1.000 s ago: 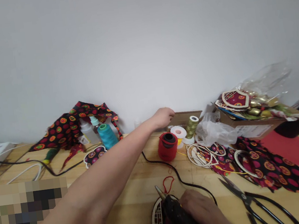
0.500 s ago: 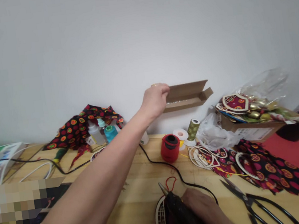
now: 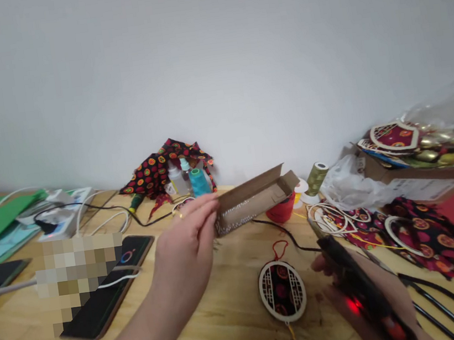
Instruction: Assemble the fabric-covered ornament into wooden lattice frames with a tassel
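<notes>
Box [image 3: 256,202] tilted above the table [image 3: 217,316] in pinched fingers of the left hand [image 3: 188,242], glue gun [image 3: 366,291] (red light [image 3: 353,305] aglow) in curled fingers of the right hand [image 3: 393,287], with a round ornament [image 3: 282,292] between.

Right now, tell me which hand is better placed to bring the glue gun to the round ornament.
Right, most likely: the right hand grips the glue gun beside the round ornament, while the left hand holds up the open box.
</notes>
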Available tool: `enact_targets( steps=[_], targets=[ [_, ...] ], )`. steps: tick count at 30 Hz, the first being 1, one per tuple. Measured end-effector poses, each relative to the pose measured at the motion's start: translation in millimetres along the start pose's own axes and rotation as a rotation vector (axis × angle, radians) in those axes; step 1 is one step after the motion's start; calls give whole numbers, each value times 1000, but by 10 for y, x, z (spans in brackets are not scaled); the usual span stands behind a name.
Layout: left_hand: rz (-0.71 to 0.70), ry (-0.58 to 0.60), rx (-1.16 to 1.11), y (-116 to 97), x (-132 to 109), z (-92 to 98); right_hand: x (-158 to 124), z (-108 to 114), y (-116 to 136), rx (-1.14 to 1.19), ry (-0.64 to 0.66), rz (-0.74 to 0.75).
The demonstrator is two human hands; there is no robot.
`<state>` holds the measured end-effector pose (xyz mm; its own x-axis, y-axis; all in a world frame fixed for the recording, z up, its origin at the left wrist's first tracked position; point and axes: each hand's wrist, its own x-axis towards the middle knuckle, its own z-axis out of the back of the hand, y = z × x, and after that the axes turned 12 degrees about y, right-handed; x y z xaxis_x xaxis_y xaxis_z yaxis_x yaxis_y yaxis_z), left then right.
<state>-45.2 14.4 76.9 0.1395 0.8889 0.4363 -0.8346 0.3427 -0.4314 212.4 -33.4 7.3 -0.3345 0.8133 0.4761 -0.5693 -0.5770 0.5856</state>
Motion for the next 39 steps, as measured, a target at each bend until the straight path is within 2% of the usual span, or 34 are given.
enact_targets(
  steps=[3,5,9,15,18,21,24,29,34,39],
  targets=[
    [88,18,-10,143,-414,-34,-1,2,-9,-20,-21,-36],
    [115,-5,-16,190,-612,-58,1,-23,-41,-17,-19,-10],
    [169,14,-37,227,-814,-113,17,-69,-79,-33,25,30],
    [202,74,-108,295,-868,-151,44,-86,-58,-9,56,-17],
    [339,140,-193,347,-921,-140,52,-90,-72,-2,105,-23],
    [471,123,-331,391,-1003,-137,49,-108,-120,-13,199,-1],
    [484,48,-429,414,-1053,-144,24,-156,-193,-27,259,37],
    [523,135,-471,459,-980,-160,-11,-218,-257,-50,315,26],
    [576,110,-519,523,-919,-196,44,-178,-204,-38,246,36],
    [576,133,-593,477,-955,-294,69,-160,-192,-31,281,30]
  ],
)
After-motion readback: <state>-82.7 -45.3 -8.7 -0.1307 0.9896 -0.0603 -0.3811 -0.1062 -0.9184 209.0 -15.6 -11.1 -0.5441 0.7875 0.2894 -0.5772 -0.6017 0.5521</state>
